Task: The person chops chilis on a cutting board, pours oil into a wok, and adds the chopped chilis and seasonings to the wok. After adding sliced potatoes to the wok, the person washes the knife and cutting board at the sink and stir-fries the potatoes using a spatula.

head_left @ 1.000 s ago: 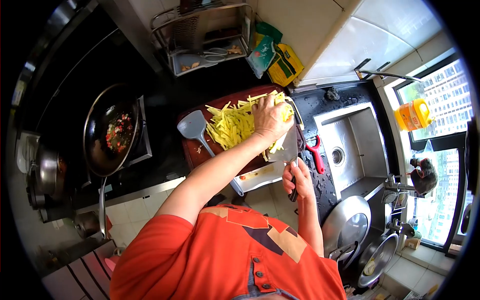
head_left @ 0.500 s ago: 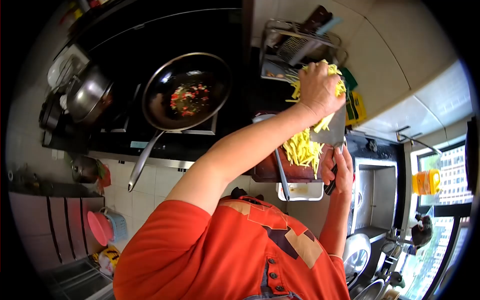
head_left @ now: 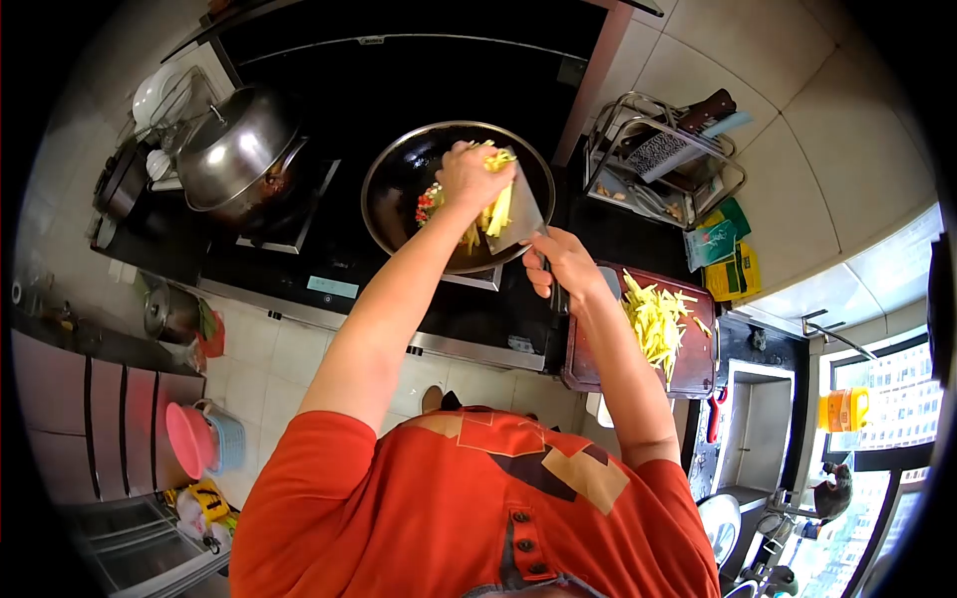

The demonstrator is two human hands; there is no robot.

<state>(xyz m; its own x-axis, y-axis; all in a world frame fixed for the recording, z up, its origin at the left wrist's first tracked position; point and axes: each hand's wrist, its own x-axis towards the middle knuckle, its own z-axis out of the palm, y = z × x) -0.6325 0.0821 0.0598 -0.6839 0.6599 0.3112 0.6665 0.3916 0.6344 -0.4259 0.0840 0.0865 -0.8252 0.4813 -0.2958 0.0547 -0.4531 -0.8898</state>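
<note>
Over the wok, my left hand is closed on a bunch of yellow vegetable strips, pressing them against the cleaver's flat blade. My right hand grips the dark handle of that cleaver, and its blade reaches across the wok's right side. Chopped red and pale bits lie in the wok, partly hidden by my left hand. Some yellow strips are under the blade. Another pile of yellow strips rests on the brown cutting board, right of my right forearm.
A lidded steel pot stands on the left burner. Behind the board are a metal rack with a grater and knives, and green and yellow packets. The sink lies at the right. A pink basin is at the lower left.
Both hands have moved left from the cutting board to above the wok, carrying the cleaver and a load of yellow strips. The view has shifted, and the pile on the board is now uncovered.
</note>
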